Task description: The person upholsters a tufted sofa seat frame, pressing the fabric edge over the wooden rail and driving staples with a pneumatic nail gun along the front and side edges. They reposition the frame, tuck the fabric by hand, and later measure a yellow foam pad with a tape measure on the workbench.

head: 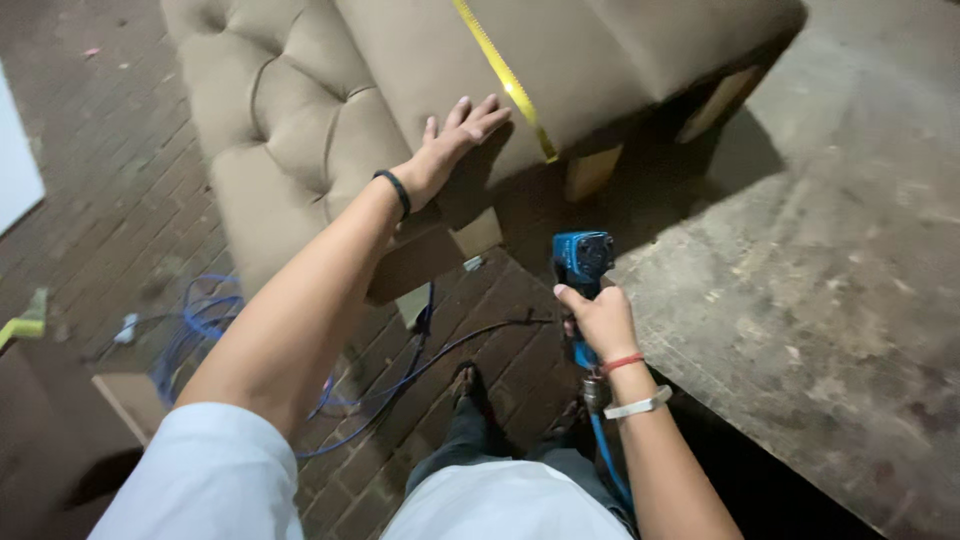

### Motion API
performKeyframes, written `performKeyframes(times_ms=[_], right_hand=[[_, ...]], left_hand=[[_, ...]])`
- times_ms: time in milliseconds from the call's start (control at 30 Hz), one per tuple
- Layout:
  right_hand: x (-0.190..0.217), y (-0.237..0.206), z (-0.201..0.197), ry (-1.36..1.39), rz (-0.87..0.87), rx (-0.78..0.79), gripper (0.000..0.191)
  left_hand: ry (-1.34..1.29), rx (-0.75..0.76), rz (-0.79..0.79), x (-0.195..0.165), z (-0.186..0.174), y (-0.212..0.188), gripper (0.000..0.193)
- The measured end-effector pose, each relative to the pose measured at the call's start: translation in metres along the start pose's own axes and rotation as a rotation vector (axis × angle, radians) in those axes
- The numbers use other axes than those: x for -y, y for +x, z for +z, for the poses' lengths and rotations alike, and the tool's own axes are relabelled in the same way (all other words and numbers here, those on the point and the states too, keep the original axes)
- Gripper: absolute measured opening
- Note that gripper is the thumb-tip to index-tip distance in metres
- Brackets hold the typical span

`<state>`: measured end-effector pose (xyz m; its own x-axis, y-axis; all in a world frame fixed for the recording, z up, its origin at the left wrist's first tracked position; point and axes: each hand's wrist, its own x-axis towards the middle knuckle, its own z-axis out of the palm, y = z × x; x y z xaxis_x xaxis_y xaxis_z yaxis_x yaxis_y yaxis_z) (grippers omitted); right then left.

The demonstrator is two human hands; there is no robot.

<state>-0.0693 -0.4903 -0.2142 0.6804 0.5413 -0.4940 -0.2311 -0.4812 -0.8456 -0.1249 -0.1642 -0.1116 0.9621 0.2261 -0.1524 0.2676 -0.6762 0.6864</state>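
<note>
Tan upholstery fabric lies under my left hand (455,140), which rests flat with the fingers spread and straight on the sloping side of the sofa frame (560,70). I hold nothing with it. The open palm seems to press the cloth smooth and steady the piece where it overhangs the workbench (830,280).

Just beside my fingertips a yellow tape measure (505,78) runs down across the fabric, lying there on its own and touching the cloth.

My right hand (600,320) is closed round the grip of a blue air-powered stapler (582,262), its head pointing up toward the underside of the frame, near a pale wooden leg (590,170). I keep it low and close to my body, well apart from my left hand, probably so the tool is ready without crowding the fabric. A blue hose (610,460) drops from its base past my wrist, and more of it coils on the brick floor (90,180) to my left, near the tufted cushion (290,120).
</note>
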Motion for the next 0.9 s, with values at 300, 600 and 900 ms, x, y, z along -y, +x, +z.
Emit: performKeyframes(times_ms=[300,600,900], right_hand=[[-0.054,0.000,-0.075,-0.063,-0.339,-0.143,0.059],[-0.037,-0.047,-0.125,-0.229,-0.205,-0.057,0.087],[0.051,-0.049,-0.093,-0.477,-0.068,0.162,0.092]], left_hand=[[0.562,-0.395,0.009,-0.038,0.040,-0.013,0.067],[0.765,-0.536,-0.039,-0.073,0.048,-0.021,0.074],[0.797,-0.304,-0.094,-0.106,0.032,0.021,0.081]])
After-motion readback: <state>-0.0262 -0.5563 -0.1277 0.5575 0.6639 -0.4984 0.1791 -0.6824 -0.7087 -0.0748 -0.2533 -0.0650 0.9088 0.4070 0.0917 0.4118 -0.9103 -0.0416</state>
